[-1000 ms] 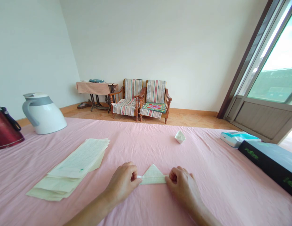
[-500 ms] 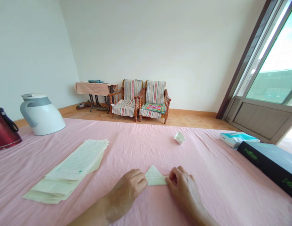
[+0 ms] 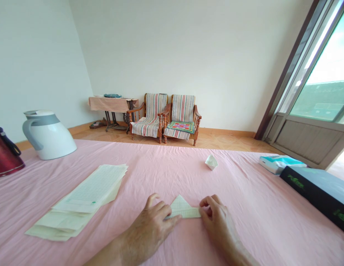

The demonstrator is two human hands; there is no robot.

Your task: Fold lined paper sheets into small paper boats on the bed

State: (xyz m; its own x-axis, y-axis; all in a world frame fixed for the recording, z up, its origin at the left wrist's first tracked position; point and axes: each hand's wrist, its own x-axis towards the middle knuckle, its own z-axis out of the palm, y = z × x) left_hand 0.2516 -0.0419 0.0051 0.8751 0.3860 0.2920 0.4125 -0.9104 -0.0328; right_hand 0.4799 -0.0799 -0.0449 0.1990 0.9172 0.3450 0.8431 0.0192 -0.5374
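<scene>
A pink cloth covers the wide surface (image 3: 244, 221) that fills the near half of the view. At its right edge lies a long black box with green lettering (image 3: 318, 192), and just beyond that a flat teal and white carton (image 3: 279, 163). At the far left stands a white plastic jug with a grey handle (image 3: 48, 133), with a dark red flask (image 3: 5, 155) beside it at the frame edge. A loose stack of pale green gridded paper sheets (image 3: 83, 199) lies left of centre, near the left forearm but not touching it. A small white folded paper boat (image 3: 211, 162) sits farther out, right of centre, well apart from everything else; nothing stands between it and the hands. At the near centre, a small folded triangle of gridded paper (image 3: 183, 207) lies flat on the cloth between both hands. The left hand (image 3: 153, 227) lies spread with its fingers pressing the triangle's left end; half a second ago it was curled more tightly there. The right hand (image 3: 217, 220), loosely curled, pinches the right end, much as before.
</scene>
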